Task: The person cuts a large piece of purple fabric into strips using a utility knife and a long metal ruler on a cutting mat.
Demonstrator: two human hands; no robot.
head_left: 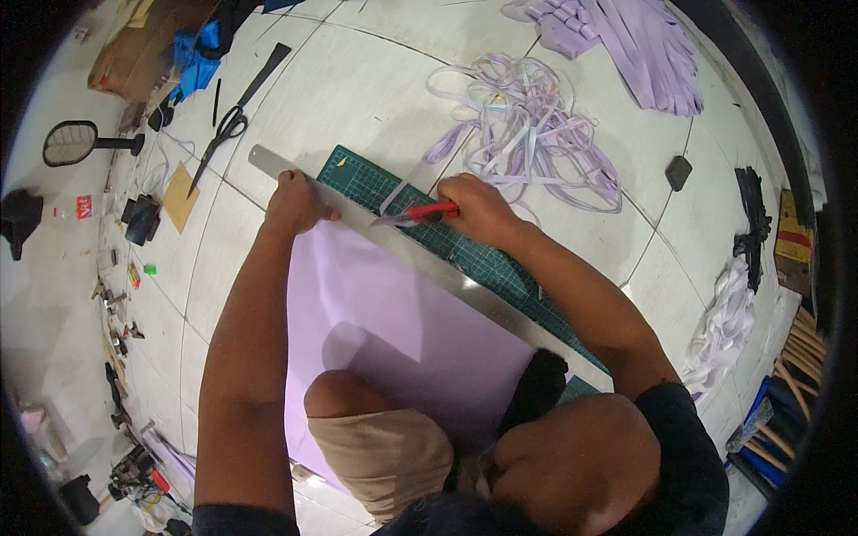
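Note:
A lilac sheet [402, 330] lies on the floor between my arms, partly under my legs. A long metal ruler [483, 286] crosses its far edge at a slant. Beneath the ruler lies a green cutting mat [527, 290]. My left hand [299, 201] grips the ruler near its far left end, pressing it down. In my right hand [478, 210] is a red-handled cutter knife [433, 211], its tip pointing left along the ruler's edge. Beside the knife, a thin lilac strip [400, 189] runs off the mat toward a tangle of cut strips [527, 134].
Black scissors [222, 134] lie on the tiled floor at the far left, by a tan card [179, 198]. Stacked lilac strips [639, 45] lie at the far right, near a small dark block [677, 173]. White material [726, 313] and wooden sticks [800, 357] sit along the right.

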